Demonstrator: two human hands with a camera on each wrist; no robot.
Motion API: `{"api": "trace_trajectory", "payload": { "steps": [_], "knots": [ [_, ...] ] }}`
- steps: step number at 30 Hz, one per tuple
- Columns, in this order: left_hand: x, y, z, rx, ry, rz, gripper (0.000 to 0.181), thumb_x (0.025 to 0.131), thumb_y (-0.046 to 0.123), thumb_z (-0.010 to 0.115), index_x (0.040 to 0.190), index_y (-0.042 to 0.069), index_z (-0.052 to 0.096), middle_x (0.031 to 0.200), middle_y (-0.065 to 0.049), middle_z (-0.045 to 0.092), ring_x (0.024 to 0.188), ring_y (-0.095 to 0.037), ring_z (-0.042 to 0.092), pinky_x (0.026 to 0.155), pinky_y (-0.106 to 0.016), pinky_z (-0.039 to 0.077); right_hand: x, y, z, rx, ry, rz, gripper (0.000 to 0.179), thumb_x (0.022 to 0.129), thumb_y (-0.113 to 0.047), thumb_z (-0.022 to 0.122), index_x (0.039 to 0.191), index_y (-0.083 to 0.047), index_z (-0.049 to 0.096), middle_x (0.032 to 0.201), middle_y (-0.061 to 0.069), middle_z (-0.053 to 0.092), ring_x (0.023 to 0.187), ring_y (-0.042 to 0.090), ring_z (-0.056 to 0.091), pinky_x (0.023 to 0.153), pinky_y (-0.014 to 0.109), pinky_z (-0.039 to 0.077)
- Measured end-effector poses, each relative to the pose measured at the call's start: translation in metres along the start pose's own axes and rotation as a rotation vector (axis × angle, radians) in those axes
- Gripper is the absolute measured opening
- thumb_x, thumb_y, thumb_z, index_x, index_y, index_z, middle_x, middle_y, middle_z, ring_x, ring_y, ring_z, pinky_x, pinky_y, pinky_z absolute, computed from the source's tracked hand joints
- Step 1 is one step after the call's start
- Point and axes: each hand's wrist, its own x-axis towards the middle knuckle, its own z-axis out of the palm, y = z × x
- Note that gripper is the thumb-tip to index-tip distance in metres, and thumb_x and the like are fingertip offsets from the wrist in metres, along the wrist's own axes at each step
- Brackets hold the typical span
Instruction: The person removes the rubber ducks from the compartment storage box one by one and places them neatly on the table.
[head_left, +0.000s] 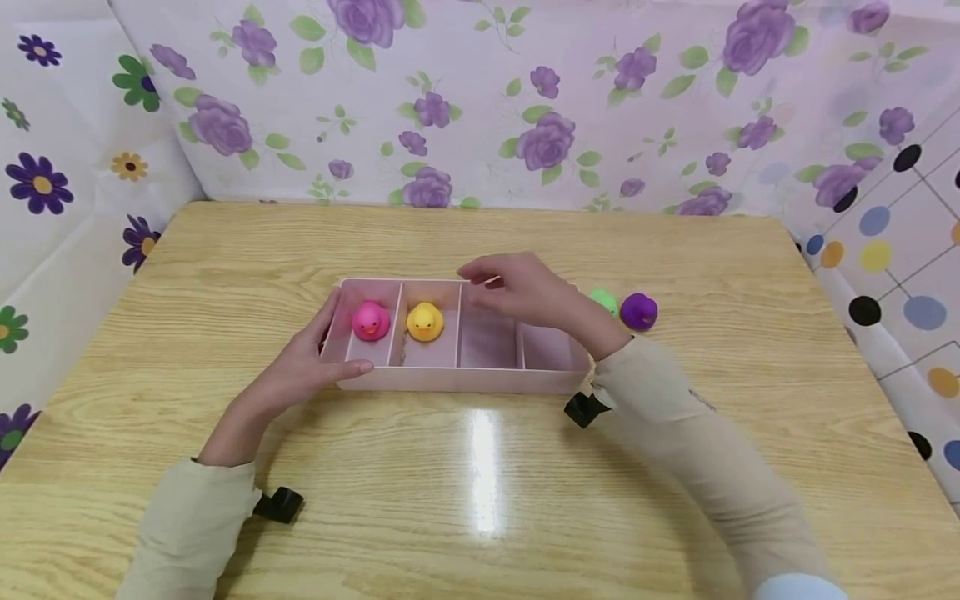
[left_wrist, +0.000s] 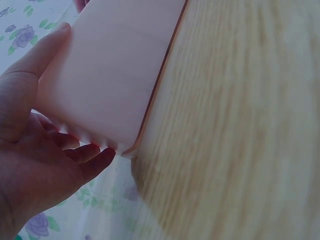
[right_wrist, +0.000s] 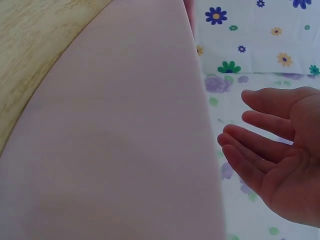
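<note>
A pale pink divided box (head_left: 461,381) lies on the table. My left hand (head_left: 307,358) grips its left end; in the left wrist view the thumb lies along the front wall and the fingers (left_wrist: 95,161) reach round the end. A pink rubber duck (head_left: 371,321) sits in the leftmost compartment, a yellow rubber duck (head_left: 425,322) in the one beside it. Over the two right compartments hovers my right hand (head_left: 525,287), fingers loosely bent and holding nothing, which the right wrist view also shows.
To the right of the box, beyond my right wrist, a green rubber duck (head_left: 604,301), partly hidden, stands beside a purple rubber duck (head_left: 639,312). The wooden table (head_left: 420,483) runs back to a flowered cloth wall (head_left: 465,100), with patterned sheets at both sides.
</note>
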Motion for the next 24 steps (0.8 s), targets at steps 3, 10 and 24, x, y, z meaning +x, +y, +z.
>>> {"api": "trace_trajectory", "payload": {
  "steps": [3,10,24],
  "knots": [
    [0.0,0.0,0.0,-0.003,-0.004,0.006,0.112,0.083,0.021,0.077,0.155,0.022,-0.009,0.161,-0.011,0.001,0.144,-0.031,0.008,0.111,-0.058,0.014,0.006,-0.002,0.003,-0.006,-0.02,0.008,0.034,0.092,-0.008,0.061,0.125,0.004,0.062,0.12,0.016,0.064,0.107,0.023,0.061,0.092,0.03,0.048],
    [0.0,0.0,0.0,-0.004,-0.005,0.012,0.112,0.083,0.022,0.078,0.155,0.02,-0.008,0.161,-0.012,0.002,0.144,-0.03,0.007,0.112,-0.057,0.013,0.014,-0.01,0.007,-0.02,-0.058,0.002,0.036,0.091,-0.01,0.063,0.125,0.002,0.063,0.119,0.015,0.065,0.109,0.025,0.06,0.092,0.032,0.047],
    [0.0,0.001,0.0,-0.006,0.0,0.012,0.109,0.085,0.021,0.076,0.155,0.019,-0.008,0.16,-0.013,0.004,0.144,-0.031,0.009,0.112,-0.057,0.014,0.04,-0.018,0.023,-0.066,-0.167,-0.02,0.036,0.092,-0.01,0.065,0.125,0.002,0.063,0.118,0.014,0.066,0.107,0.02,0.061,0.091,0.025,0.047]
  ]
}}
